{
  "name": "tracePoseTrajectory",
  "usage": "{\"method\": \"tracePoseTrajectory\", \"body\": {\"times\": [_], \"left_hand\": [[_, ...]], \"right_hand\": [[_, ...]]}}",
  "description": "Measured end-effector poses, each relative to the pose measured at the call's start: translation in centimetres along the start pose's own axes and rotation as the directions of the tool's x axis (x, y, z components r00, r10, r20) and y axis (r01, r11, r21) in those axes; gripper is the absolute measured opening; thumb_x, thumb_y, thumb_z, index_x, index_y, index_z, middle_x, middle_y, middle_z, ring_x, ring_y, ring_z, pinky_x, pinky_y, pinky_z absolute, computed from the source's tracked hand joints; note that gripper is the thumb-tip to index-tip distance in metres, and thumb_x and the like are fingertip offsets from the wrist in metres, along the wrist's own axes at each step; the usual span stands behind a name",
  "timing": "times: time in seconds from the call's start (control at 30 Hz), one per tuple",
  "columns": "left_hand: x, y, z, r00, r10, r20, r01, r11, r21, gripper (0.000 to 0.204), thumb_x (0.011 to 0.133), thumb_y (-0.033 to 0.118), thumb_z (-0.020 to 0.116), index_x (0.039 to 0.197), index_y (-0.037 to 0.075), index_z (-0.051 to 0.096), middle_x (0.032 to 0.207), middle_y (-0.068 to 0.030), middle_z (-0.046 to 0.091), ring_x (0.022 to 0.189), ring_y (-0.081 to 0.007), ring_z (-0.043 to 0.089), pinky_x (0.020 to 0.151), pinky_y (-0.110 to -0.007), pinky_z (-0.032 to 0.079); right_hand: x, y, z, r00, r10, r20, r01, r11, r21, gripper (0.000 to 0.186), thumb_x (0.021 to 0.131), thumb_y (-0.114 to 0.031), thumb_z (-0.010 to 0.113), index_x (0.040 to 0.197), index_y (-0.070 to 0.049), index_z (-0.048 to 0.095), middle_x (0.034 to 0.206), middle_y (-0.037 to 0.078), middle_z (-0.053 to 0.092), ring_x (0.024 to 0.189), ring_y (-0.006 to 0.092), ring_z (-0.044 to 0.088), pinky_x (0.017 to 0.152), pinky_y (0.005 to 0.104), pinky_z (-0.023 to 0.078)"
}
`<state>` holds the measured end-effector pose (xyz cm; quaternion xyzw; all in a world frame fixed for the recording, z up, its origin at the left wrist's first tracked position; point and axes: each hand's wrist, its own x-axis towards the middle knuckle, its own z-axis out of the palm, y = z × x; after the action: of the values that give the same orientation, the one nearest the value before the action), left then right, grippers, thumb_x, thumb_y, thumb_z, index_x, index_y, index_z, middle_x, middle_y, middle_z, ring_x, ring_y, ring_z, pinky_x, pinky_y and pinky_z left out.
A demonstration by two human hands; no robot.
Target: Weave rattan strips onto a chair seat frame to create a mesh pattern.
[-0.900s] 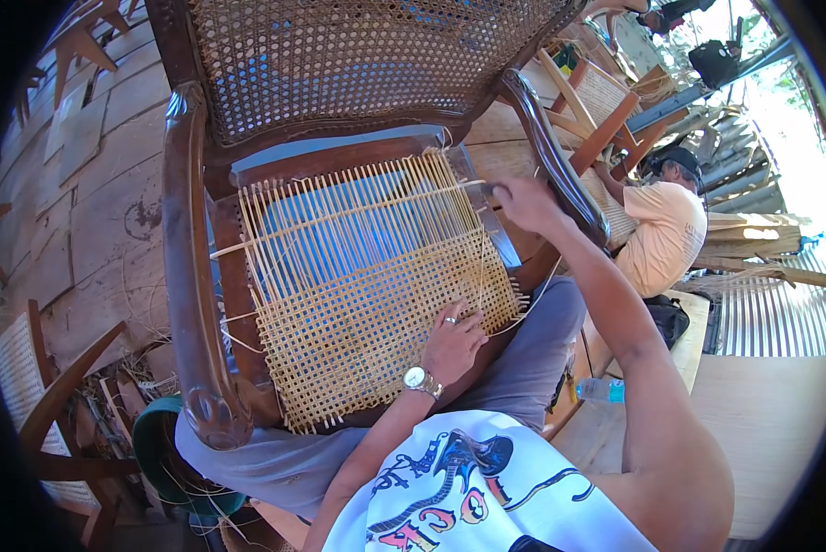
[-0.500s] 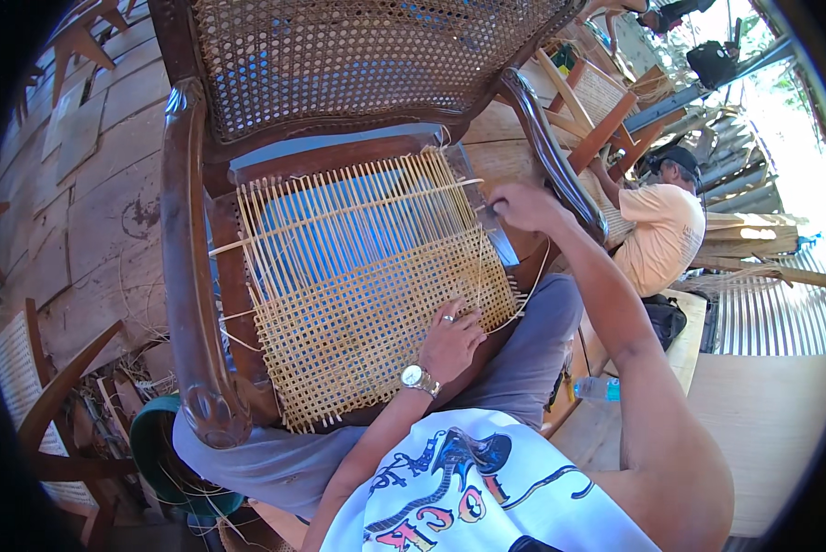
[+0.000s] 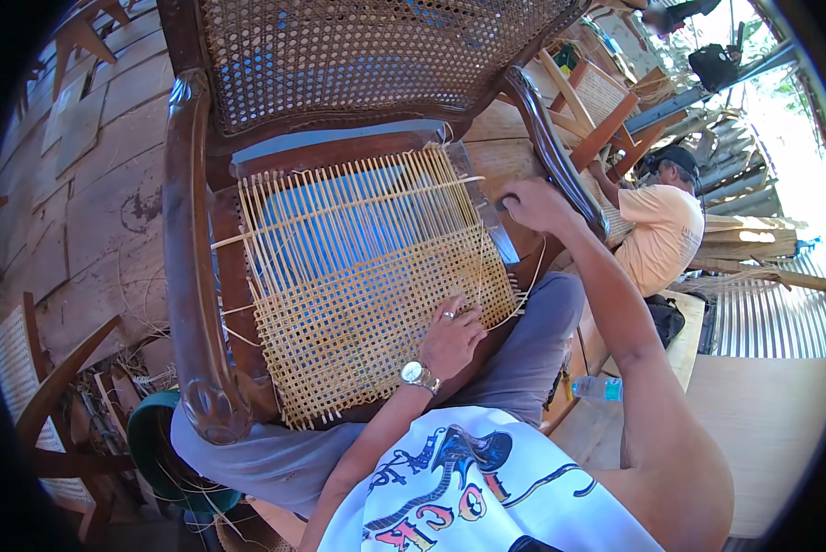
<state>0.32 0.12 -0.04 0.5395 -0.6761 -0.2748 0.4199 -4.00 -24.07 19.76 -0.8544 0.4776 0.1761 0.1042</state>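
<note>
A dark brown wooden armchair (image 3: 188, 230) stands before me with a cane seat (image 3: 358, 313) half woven. Its near part is a close grid, while the far part shows only lengthwise strands crossed by a long flat cane strip (image 3: 339, 213). My left hand (image 3: 451, 340), with a ring and a wristwatch, lies on the grid near its right front corner, fingers outstretched. Beyond the seat's right edge, near the strip's end, my right hand (image 3: 537, 206) is closed. Something small and dark shows at its fingertips, too unclear to name. A loose cane strand (image 3: 534, 276) curves below it.
The caned chair back (image 3: 376, 64) rises at the far side, and a carved armrest (image 3: 560, 152) borders my right hand. A green bucket (image 3: 160, 451) stands lower left. A water bottle (image 3: 599, 388) lies at right. Another person (image 3: 661, 221) sits working beyond the right armrest.
My right hand has shifted slightly right, away from the seat's edge. The left hand stays in the same place on the weave.
</note>
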Motion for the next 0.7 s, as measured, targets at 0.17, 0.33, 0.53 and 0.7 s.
{"method": "tracePoseTrajectory", "body": {"times": [0.17, 0.33, 0.53, 0.7], "left_hand": [[0.2, 0.2, 0.0, 1.000, 0.021, -0.017, -0.021, 1.000, -0.016, 0.023, 0.093, 0.028, 0.061, 0.100, 0.011, 0.074, 0.130, -0.0029, 0.064, 0.135, -0.0333, 0.041, 0.116, -0.048, 0.028], [0.2, 0.1, 0.0, 0.999, 0.024, -0.031, -0.025, 1.000, -0.011, 0.023, 0.093, 0.028, 0.061, 0.100, 0.011, 0.074, 0.130, -0.0027, 0.065, 0.135, -0.0330, 0.041, 0.116, -0.048, 0.028], [0.3, 0.2, -0.2, 0.999, 0.031, -0.031, -0.031, 1.000, 0.006, 0.023, 0.093, 0.029, 0.061, 0.100, 0.011, 0.074, 0.130, -0.0027, 0.065, 0.135, -0.0323, 0.042, 0.116, -0.047, 0.028], [0.1, 0.1, 0.0, 0.999, 0.023, -0.032, -0.024, 1.000, -0.009, 0.023, 0.094, 0.029, 0.061, 0.100, 0.011, 0.074, 0.130, -0.0028, 0.065, 0.135, -0.0321, 0.042, 0.116, -0.047, 0.028]], "right_hand": [[0.3, 1.3, 2.4, 0.984, -0.121, -0.128, 0.112, 0.990, -0.082, 0.025, 0.090, -0.018, 0.056, 0.109, -0.009, 0.069, 0.095, 0.020, 0.071, 0.091, 0.0381, 0.068, 0.082, 0.0450, 0.054], [0.6, 1.1, 2.5, 0.965, -0.093, -0.247, 0.094, 0.996, -0.009, 0.024, 0.089, -0.018, 0.058, 0.108, -0.010, 0.070, 0.097, 0.018, 0.071, 0.093, 0.0377, 0.068, 0.083, 0.0439, 0.053], [1.4, 1.5, 2.2, 0.978, -0.143, -0.148, 0.143, 0.990, -0.015, 0.027, 0.089, -0.018, 0.058, 0.113, -0.010, 0.070, 0.101, 0.019, 0.071, 0.098, 0.0355, 0.068, 0.087, 0.0429, 0.052], [1.8, 1.8, 2.8, 0.977, -0.212, -0.018, 0.213, 0.977, 0.014, 0.028, 0.090, -0.019, 0.058, 0.114, -0.008, 0.070, 0.101, 0.020, 0.071, 0.098, 0.0356, 0.067, 0.089, 0.0423, 0.052]]}}
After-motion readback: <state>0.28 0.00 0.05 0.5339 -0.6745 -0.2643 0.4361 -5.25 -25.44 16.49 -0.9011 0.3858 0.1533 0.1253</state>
